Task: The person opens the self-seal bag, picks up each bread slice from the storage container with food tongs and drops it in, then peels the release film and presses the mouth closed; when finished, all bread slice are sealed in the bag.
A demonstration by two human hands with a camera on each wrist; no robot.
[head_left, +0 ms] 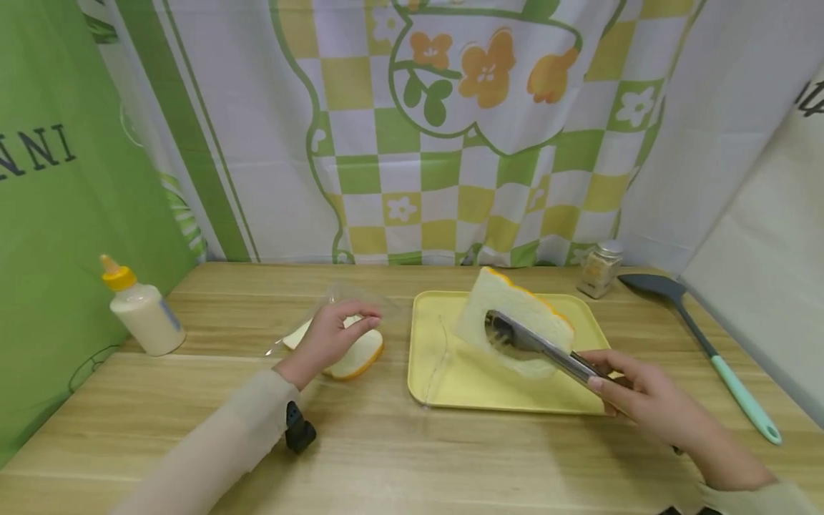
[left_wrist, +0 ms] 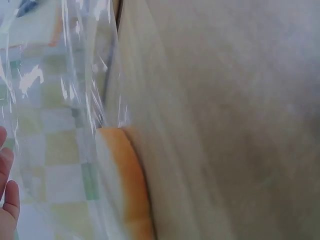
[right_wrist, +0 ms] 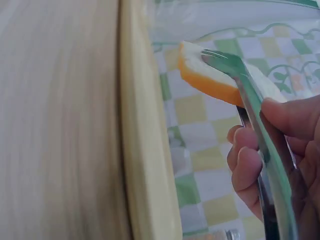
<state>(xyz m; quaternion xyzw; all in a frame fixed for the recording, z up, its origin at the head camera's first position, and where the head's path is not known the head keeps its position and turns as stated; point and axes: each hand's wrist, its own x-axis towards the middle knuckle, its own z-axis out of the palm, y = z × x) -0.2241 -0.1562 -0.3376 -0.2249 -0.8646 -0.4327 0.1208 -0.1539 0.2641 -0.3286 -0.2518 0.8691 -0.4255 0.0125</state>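
My right hand (head_left: 644, 393) grips metal tongs (head_left: 566, 361), whose tips clasp a bread slice (head_left: 521, 307) tilted above the yellow tray (head_left: 515, 400). The right wrist view shows my thumb and fingers around the tongs (right_wrist: 265, 145) and the orange crust of the slice (right_wrist: 210, 85). Over more bread (head_left: 360, 356) on the table, my left hand (head_left: 328, 335) has thumb and fingertips close together at a clear plastic bag (left_wrist: 75, 65); they seem to pinch its film. In the left wrist view, crusted bread (left_wrist: 132, 185) lies beneath the film, and my left fingers (left_wrist: 9, 195) show at the edge.
On the left stands a squeeze bottle (head_left: 146, 318) with a yellow cap. A glass shaker jar (head_left: 600, 270) is behind the tray's right corner. A black spatula with a mint handle (head_left: 740, 393) lies at the right. Patterned cloth (head_left: 399, 172) hangs behind the table.
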